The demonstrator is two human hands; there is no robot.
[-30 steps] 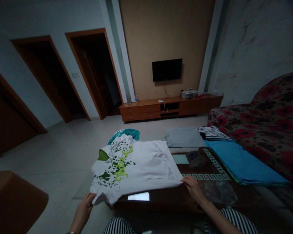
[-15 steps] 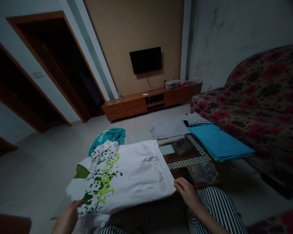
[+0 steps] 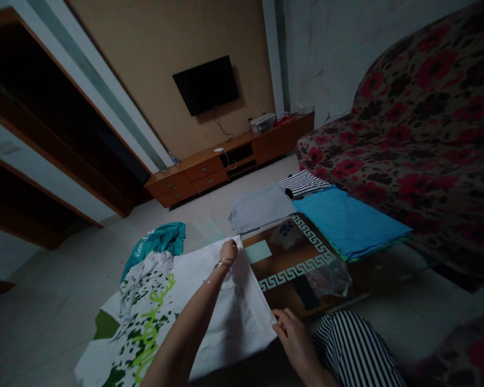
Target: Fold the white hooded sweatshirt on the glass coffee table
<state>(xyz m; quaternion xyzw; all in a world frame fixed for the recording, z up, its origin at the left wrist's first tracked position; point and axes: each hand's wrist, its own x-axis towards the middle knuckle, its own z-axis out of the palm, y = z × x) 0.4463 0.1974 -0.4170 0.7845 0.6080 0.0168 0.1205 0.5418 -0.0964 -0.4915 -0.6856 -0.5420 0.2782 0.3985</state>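
Pinching shirt (image 3: pixel 226 338) hem (image 3: pixel 255 293): right hand (image 3: pixel 292 336), still | left hand (image 3: pixel 228 251): moved to far corner, curled, hold unclear

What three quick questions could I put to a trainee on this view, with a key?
1. True or false: the right hand pinches the shirt at its collar.

2. Pick one. The large cloth with green showing under its edge is:
A) red
B) white
C) blue

3. Which of the person's hands reaches farther toward the TV?

Key:
1. False; it pinches the hem.
2. C.
3. The left hand.
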